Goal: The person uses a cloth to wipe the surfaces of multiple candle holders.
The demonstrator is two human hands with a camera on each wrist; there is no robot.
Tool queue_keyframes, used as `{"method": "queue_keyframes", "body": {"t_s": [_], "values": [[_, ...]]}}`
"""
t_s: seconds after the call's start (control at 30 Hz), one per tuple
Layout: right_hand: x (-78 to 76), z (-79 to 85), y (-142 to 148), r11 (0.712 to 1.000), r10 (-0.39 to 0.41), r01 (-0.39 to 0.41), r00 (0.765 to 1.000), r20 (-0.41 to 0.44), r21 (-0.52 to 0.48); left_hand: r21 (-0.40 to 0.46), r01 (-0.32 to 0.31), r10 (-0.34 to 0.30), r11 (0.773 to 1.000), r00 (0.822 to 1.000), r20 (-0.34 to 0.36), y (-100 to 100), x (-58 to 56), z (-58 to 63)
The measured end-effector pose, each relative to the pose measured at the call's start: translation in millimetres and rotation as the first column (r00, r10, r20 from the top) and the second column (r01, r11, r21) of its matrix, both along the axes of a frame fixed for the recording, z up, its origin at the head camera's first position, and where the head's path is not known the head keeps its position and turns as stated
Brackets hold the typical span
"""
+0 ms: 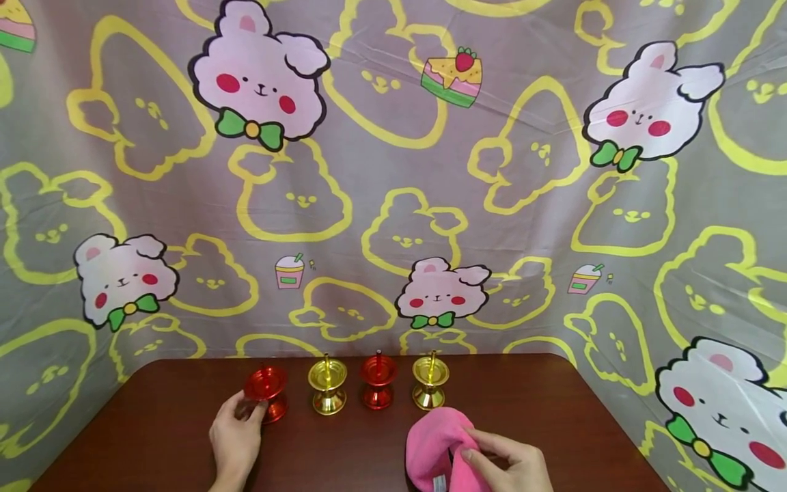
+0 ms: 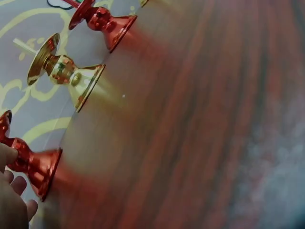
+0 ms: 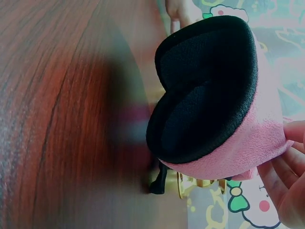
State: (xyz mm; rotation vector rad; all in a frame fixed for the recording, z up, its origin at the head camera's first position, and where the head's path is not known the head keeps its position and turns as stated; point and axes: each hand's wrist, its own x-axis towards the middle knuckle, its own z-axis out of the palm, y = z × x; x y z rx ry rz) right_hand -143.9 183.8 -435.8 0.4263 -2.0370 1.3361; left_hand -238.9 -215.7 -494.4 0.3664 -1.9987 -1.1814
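Note:
My left hand point(image 1: 236, 437) grips a shiny red candle holder point(image 1: 266, 385) by its narrow stem at the left of the row. In the left wrist view the thumb lies against that stem, and the red base point(image 2: 44, 169) is at the tabletop. With thumb and fingers, my right hand point(image 1: 513, 463) pinches the edge of a pink fabric loop point(image 1: 428, 437). A white tag shows inside it in the head view. From the right wrist, the loop's black lining point(image 3: 209, 100) and a dark strap point(image 3: 159, 180) are visible.
To the right of the held holder stand a gold candle holder point(image 1: 328, 386), a red one point(image 1: 378, 383) and another gold one point(image 1: 430, 383), along the brown table's point(image 1: 332, 451) back edge. A patterned cloth point(image 1: 381, 164) hangs behind and at both sides.

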Motion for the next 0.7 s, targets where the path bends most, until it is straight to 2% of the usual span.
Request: {"method": "queue_keyframes", "body": {"t_s": [0.13,0.3,0.4,0.53,0.63,0.7], "values": [[0.1,0.5,-1,1.000,-0.002,0.002,1.000,0.013,-0.004,0.028,-0.008,0.007,1.000,1.000,0.029,-5,1.8,-0.3],[2.1,2.5,-3,1.000,-0.020,0.022,0.998,0.067,-0.022,0.073,0.025,-0.027,0.997,0.999,0.036,-5,4.8,3.0],[2.8,3.9,-4,0.999,-0.024,0.026,0.996,0.088,-0.019,0.102,0.012,-0.019,0.995,0.998,0.062,-2,9.5,10.0],[3.8,5.6,-4,1.000,-0.015,0.016,0.996,0.085,-0.008,0.188,-0.030,0.015,0.982,0.997,0.080,7,21.3,23.1],[4.7,7.2,-4,1.000,-0.013,0.014,0.997,0.079,-0.007,0.234,-0.039,0.030,0.972,0.999,0.041,16,28.6,32.5],[5.9,8.5,-4,1.000,-0.020,0.021,0.996,0.092,-0.013,0.222,-0.020,0.022,0.975,1.000,-0.006,25,32.5,37.0]]}}
